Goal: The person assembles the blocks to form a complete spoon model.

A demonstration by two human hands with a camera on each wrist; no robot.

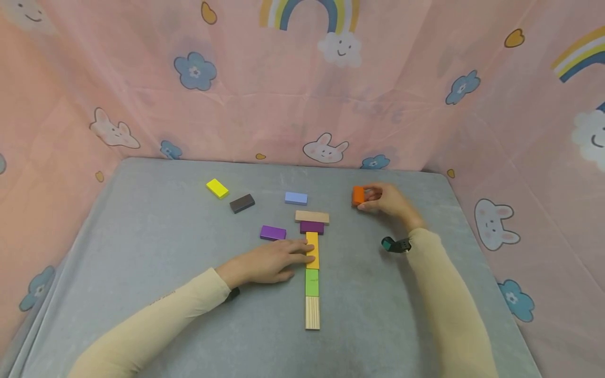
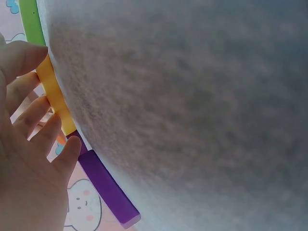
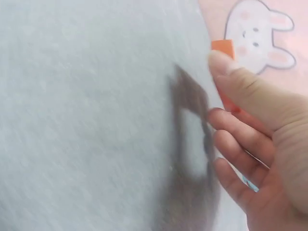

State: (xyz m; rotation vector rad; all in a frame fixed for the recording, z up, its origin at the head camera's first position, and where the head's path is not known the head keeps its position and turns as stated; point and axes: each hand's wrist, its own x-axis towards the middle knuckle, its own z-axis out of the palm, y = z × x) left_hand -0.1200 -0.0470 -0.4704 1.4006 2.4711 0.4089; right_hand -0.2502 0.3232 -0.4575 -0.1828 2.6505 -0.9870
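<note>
In the head view a row of blocks runs up the table: a striped wooden block, a green block, a yellow-orange block, then a dark purple block and a pale wooden block lying crosswise at the far end. My left hand reaches in from the left, its extended fingertips on the yellow-orange block. A purple block lies just beyond that hand. At the right, my right hand pinches an orange block between thumb and fingers; its shadow shows in the right wrist view.
Toward the back of the grey-covered table lie a yellow block, a dark brown block and a light blue block. A pink printed curtain surrounds the table's back and sides.
</note>
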